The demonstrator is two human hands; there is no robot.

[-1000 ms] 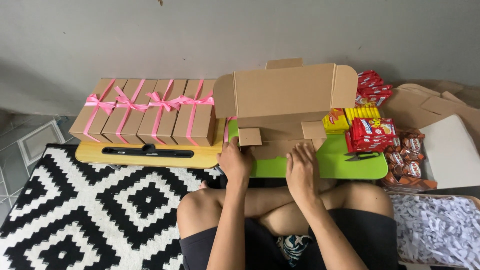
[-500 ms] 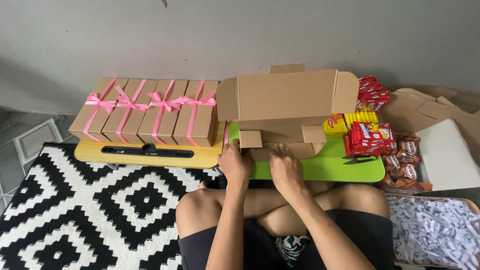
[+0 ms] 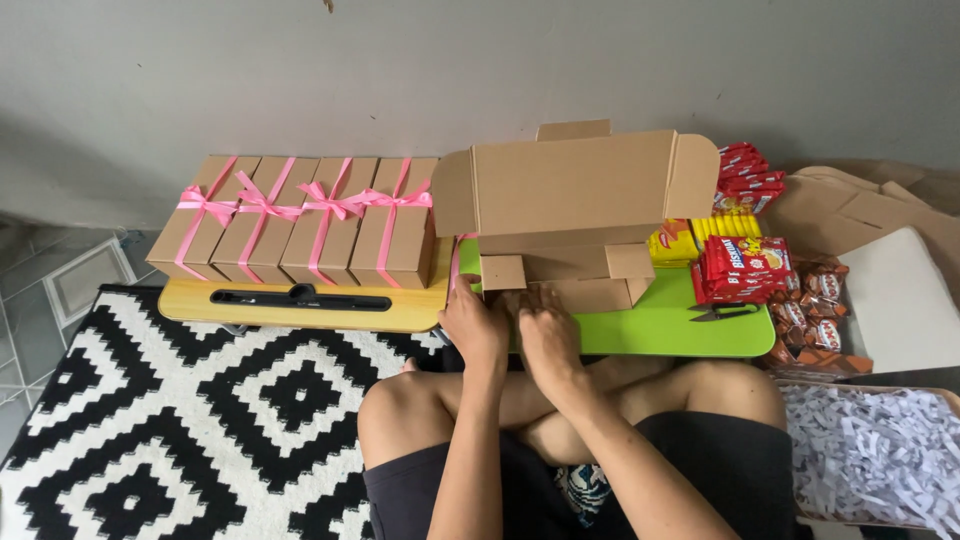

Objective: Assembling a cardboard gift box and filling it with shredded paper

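A half-folded brown cardboard box [image 3: 570, 215] stands on a green lap table [image 3: 690, 325], its lid upright and side flaps sticking out. My left hand [image 3: 475, 325] presses against the box's front left corner under a small flap. My right hand [image 3: 545, 330] sits close beside it, fingers on the box's low front wall. Both hands touch the cardboard at the near edge.
Several closed brown boxes tied with pink ribbon [image 3: 300, 220] stand on a yellow lap table [image 3: 300, 305] at the left. Red and yellow snack packets [image 3: 745, 265], small black scissors [image 3: 720, 313], flat cardboard [image 3: 850, 205] and a box of shredded paper [image 3: 875, 450] lie at the right. A black-and-white rug [image 3: 170, 410] is below.
My right hand has slid left along the box's front from its right side to beside my left hand. The box has shifted slightly.
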